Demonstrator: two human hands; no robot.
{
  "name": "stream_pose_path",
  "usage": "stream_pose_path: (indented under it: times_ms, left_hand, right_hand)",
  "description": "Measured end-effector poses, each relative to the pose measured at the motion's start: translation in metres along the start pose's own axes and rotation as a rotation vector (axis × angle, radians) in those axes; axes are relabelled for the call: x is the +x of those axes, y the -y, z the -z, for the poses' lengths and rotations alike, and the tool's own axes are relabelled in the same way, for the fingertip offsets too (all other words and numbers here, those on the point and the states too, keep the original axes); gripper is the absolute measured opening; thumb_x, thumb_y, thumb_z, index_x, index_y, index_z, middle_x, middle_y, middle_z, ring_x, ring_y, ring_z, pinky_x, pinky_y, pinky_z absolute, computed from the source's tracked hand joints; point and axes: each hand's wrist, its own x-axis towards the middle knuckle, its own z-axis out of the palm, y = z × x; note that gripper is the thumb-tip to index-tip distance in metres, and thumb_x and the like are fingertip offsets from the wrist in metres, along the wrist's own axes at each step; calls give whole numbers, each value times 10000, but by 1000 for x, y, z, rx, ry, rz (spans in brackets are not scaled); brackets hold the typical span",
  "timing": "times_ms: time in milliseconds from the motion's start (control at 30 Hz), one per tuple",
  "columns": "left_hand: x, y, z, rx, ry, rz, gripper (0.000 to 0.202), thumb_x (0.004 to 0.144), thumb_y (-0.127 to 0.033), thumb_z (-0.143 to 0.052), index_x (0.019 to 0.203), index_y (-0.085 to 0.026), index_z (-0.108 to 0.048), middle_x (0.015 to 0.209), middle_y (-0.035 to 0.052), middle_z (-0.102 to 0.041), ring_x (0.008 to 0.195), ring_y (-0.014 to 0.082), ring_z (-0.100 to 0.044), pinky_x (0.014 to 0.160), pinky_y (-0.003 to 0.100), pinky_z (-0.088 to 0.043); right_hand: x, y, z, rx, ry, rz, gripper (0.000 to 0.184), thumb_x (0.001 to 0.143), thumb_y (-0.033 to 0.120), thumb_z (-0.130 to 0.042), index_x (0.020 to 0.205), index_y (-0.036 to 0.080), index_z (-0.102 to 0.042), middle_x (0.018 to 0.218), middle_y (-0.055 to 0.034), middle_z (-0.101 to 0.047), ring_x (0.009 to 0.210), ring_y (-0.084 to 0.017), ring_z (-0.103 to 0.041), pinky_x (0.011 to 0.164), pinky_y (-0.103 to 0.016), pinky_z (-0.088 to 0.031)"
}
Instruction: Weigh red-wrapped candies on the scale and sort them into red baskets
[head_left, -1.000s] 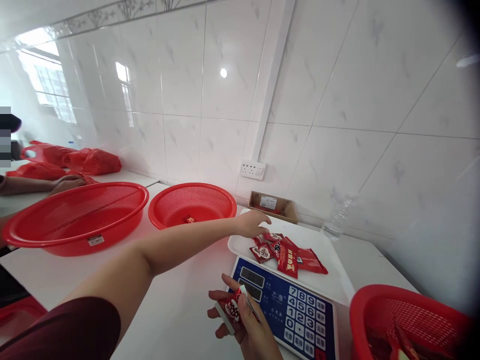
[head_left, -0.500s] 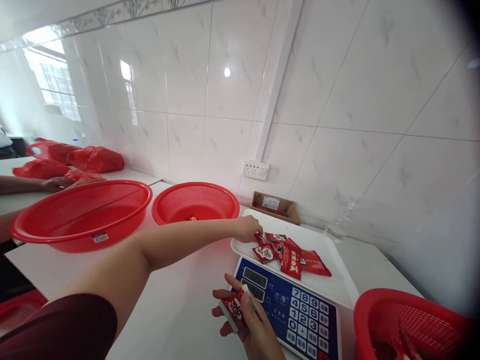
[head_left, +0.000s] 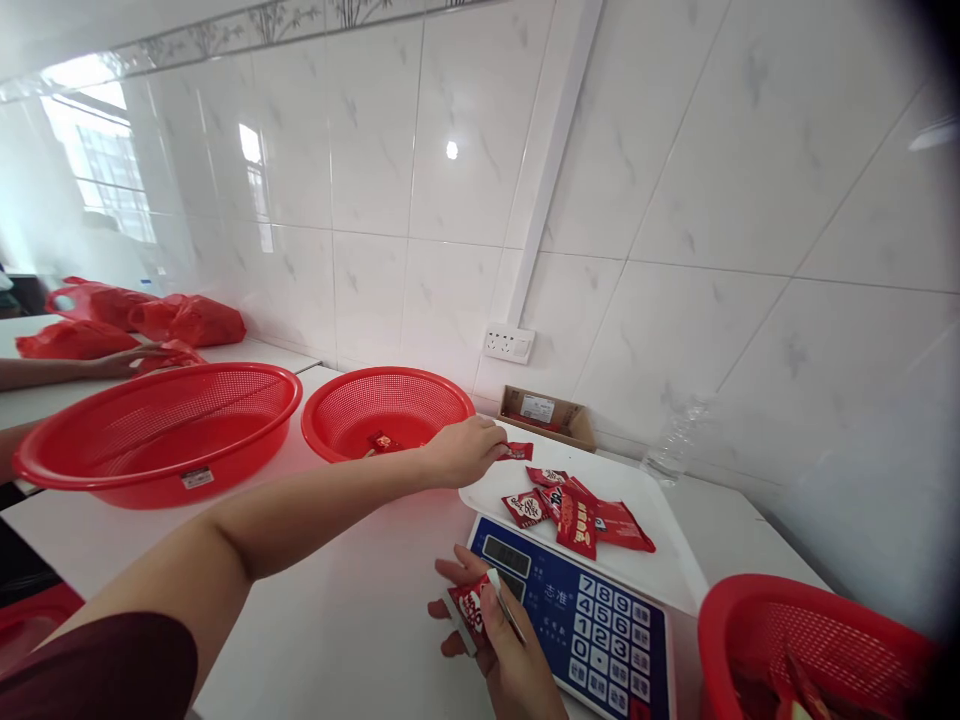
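Note:
My left hand [head_left: 463,452] reaches across from the left. Its fingers are pinched on one end of a small red packet [head_left: 519,451], just above the far left part of the white scale tray [head_left: 667,560]. Several red printed packets [head_left: 576,522] lie in a loose pile on that tray. In front, the scale's blue keypad [head_left: 559,625] and grey display [head_left: 507,553] face me. Low in the view, my right hand [head_left: 517,660] is closed around a red and white packet [head_left: 470,608], its thumb pressed on top. Whether it holds more than one packet, I cannot tell.
A round red basket [head_left: 390,385] with a few packets stands behind my left forearm, a larger one [head_left: 277,420] left of it. Another red basket [head_left: 750,600] holds packets at lower right. Against the wall are a cardboard box [head_left: 577,425] and clear bottle [head_left: 679,440]. Another person's hand [head_left: 124,362] touches red bags.
My left hand has lifted a small packet from the pile and drawn it back to the left. My right hand has stayed almost still with its packet.

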Motion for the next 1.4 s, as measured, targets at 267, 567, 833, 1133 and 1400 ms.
stream_pose_path:
  times_ms: [267, 567, 833, 1133, 1400]
  left_hand:
    - [-80, -17, 19, -371, 80, -109, 224, 906, -219, -378, 829, -177, -585, 851, 31, -579, 825, 146, -533, 720, 240, -418]
    - [-95, -20, 15, -422, 286, -232, 181, 847, -180, -483, 905, -219, -649, 913, 17, -653, 877, 151, -574, 763, 232, -426]
    - [-43, -11, 17, -248, 150, -81, 163, 856, -278, -467, 880, -215, -616, 910, -3, -642, 818, 140, -572, 654, 215, -399]
    - [23, -15, -36, -167, 262, -65, 141, 776, -337, -563, 820, -212, -614, 928, 34, -632, 871, 207, -576, 655, 265, -422]
    - [34, -36, -41, -266, 65, -79, 427, 861, -466, -399, 1205, -215, -432, 1237, 73, -495, 1168, 198, -427, 931, 308, -381]
  right_hand:
    - [-1, -10, 7, -140, -101, 288, 519, 839, 573, -432, 1254, 278, -530, 1330, -80, -483, 1229, -262, -418, 956, -430, -416]
    - [-8, 1, -7, -373, -136, 382, 526, 823, 596, -439, 1220, 277, -568, 1386, -42, -422, 1298, -247, -321, 1071, -405, -261]
    - [-8, -4, -7, -466, -74, 303, 379, 841, 508, -483, 1029, 244, -680, 1050, -94, -637, 825, -208, -622, 792, -348, -506]
    - [-4, -8, -10, -661, 136, 441, 317, 877, 408, -458, 1055, 253, -670, 890, -71, -615, 775, -177, -584, 710, -287, -465]
    - [-5, -5, -10, -680, 147, 445, 325, 865, 432, -464, 1046, 259, -672, 886, -65, -618, 768, -179, -587, 702, -282, -452]
